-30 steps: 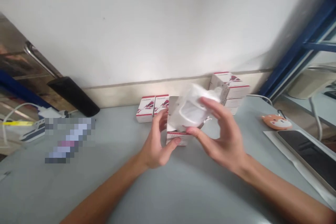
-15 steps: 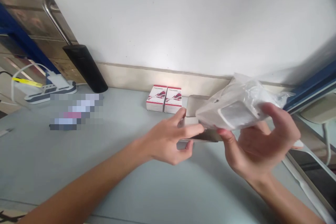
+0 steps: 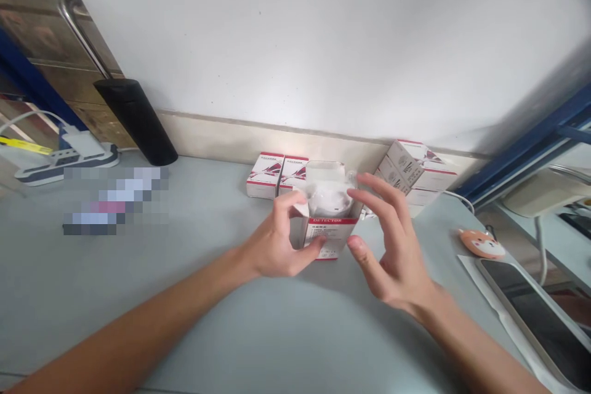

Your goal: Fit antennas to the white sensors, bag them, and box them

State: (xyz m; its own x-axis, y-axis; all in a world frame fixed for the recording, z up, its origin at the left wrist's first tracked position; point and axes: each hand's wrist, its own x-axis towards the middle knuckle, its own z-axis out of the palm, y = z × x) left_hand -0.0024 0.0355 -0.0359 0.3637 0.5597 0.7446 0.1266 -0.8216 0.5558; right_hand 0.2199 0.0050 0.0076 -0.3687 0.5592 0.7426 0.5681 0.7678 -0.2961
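Note:
A small white and red carton [image 3: 339, 235] marked "DETECTOR" stands upright on the table with its top open. Its left side is gripped by my left hand [image 3: 284, 243], thumb across the front face and index finger at the upper rim. Inside the carton sits a white device in clear plastic wrap [image 3: 330, 202], its upper part showing above the front edge. My right hand [image 3: 397, 252] is at the carton's right side with thumb and fingers spread, holding nothing. Its fingertips are close to the right rim; whether they touch it I cannot tell.
Two closed cartons [image 3: 265, 175] stand side by side behind, and several stacked cartons [image 3: 418, 172] lean by the wall at right. A phone [image 3: 530, 314], an orange animal-face item [image 3: 482, 243], a black cylinder [image 3: 138, 123] and a power strip [image 3: 69, 160] are around the table.
The wrapped device has gone from my right hand down into the carton, and that hand has let go. My left hand now grips the carton's side. The view has shifted, showing the stacked cartons.

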